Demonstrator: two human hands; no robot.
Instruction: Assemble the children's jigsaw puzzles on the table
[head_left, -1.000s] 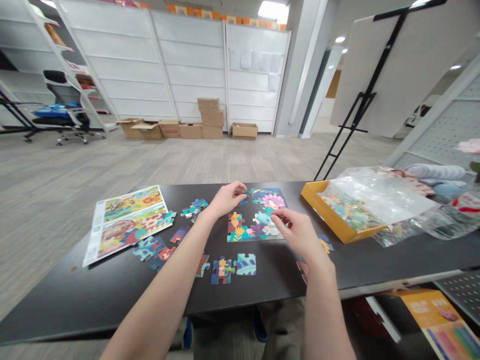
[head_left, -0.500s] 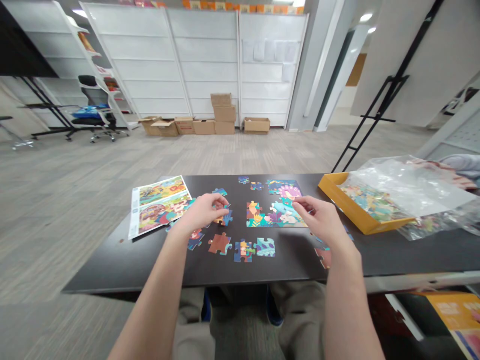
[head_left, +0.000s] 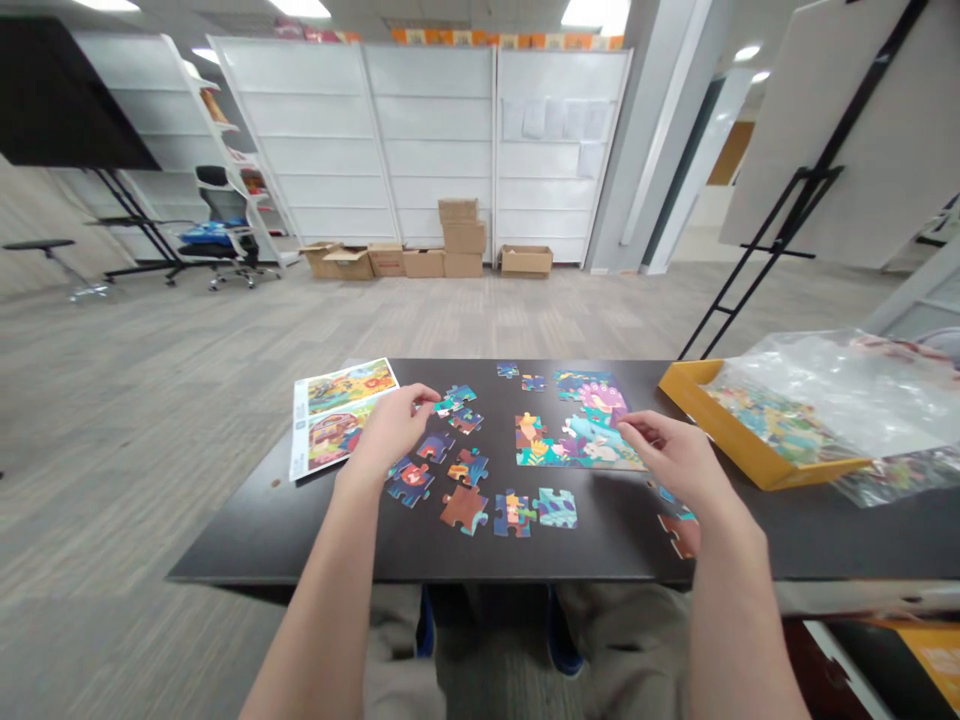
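My left hand (head_left: 399, 428) is over the left of the table, thumb and fingers pinched at the edge of a teal puzzle piece (head_left: 453, 400). My right hand (head_left: 669, 447) hovers at the right side of the partly joined puzzle (head_left: 592, 446), fingertips closed together; whatever they hold is hidden. The joined part shows a rabbit and a pink-purple shape. Loose pieces lie between my hands, among them a brown piece (head_left: 464, 508), a dark blue piece with a red figure (head_left: 411, 481) and a light teal leaf-patterned piece (head_left: 556, 508). A reddish-brown piece (head_left: 677, 535) lies partly under my right wrist.
A printed picture sheet (head_left: 301, 430) lies at the table's left. On the right stands a yellow box tray (head_left: 757, 468) of puzzle pieces, with clear plastic bags (head_left: 847, 390) over it. Two small pieces lie near the far edge. Cardboard boxes (head_left: 459, 238) stand across the floor.
My left hand has moved left and away from me, uncovering an orange-and-blue piece. My right hand has stayed near the puzzle's right side. The camera view has shifted slightly.
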